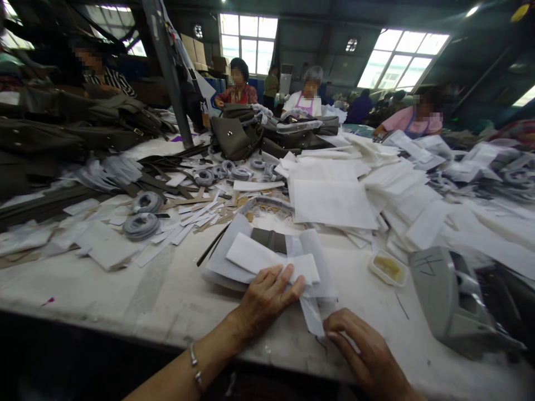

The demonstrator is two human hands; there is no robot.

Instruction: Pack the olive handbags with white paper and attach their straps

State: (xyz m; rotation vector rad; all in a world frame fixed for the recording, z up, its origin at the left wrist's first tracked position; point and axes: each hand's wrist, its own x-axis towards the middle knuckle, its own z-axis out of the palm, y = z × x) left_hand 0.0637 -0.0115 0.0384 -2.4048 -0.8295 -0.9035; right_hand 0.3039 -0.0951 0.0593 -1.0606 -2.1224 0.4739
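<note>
My left hand (267, 298) lies flat, fingers stretched, pressing a folded white tissue sheet (267, 259) down on the table. Under the paper a dark olive leather piece (271, 239) shows. My right hand (363, 348) is curled at the near edge, its fingertips pinching the lower end of a narrow white paper strip (311, 312) that hangs from the wrapped bundle.
A small tray of yellowish glue (388, 267) sits to the right, beside a grey machine (447, 295). Stacks of white sheets (334, 203), grey coiled straps (142, 225) and olive handbags (234, 136) cover the table. Several people sit along the far side.
</note>
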